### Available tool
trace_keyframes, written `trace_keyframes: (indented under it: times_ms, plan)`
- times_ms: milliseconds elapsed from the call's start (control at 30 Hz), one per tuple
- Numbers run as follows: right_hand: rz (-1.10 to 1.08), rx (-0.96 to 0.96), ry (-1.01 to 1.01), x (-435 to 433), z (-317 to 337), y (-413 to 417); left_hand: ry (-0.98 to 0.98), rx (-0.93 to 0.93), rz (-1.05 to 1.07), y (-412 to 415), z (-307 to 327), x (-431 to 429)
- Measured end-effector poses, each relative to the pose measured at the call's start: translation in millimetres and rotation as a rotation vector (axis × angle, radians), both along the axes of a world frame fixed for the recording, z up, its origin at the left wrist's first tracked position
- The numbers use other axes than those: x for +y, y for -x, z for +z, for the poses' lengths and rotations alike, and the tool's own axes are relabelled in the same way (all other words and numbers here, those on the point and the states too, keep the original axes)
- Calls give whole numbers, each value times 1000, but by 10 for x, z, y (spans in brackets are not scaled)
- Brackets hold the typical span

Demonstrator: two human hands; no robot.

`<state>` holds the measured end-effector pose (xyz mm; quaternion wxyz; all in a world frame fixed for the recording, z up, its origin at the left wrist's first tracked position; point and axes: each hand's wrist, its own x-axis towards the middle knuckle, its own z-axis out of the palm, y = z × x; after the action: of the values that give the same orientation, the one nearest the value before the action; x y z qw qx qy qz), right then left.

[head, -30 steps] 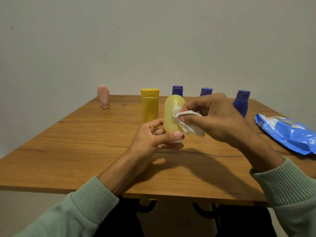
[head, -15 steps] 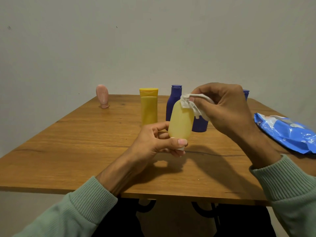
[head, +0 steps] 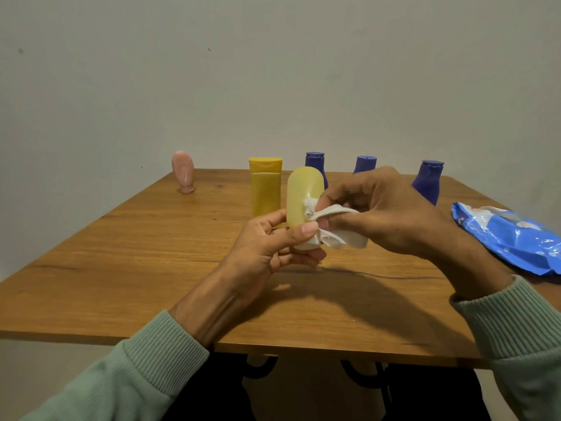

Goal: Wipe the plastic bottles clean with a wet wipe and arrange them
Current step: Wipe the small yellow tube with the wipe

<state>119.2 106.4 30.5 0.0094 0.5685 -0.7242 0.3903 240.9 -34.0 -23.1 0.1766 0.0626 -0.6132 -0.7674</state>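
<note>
Presently mid-wipe: your left hand [head: 267,241] grips the pale bottle [head: 303,192], right hand [head: 391,214] pinches the wipe [head: 332,213] against it; row of bottles [head: 265,189] behind, cleanliness unverifiable.

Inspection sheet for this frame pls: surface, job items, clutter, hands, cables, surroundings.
Surface: wooden table, visible grain, thin dark line near the middle.
Job's things: pale yellow bottle held above the table, white cap down; wet wipe against its side. Standing at the back: pink bottle, yellow tube, left blue bottle, middle blue bottle, right blue bottle.
Clutter: blue wipes pack lying at the right edge.
Hands: left hand grips the pale yellow bottle's lower end; right hand pinches the wet wipe.
Cables: nothing seen.
Surroundings: plain wall; dark frame under the table.
</note>
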Motion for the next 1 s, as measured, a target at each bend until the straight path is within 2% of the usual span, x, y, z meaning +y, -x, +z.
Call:
trace_keyframes:
  times_ms: [200,367,567,800,1000]
  plan:
    - [-150,17,271,-17,-22,44,115,-42,-53,-17,11,18]
    - [-262,97,362,-51,-56,45,249,-96,-50,-8,-9,27]
    - [-162,104,110,-51,-33,-34,194,-65,-3,-18,-1,34]
    - [-35,29,-21,-1,23,-68,36,-24,14,-3,-5,9]
    - [83,-12,-202,124,96,22,21,16,40,29,-26,5]
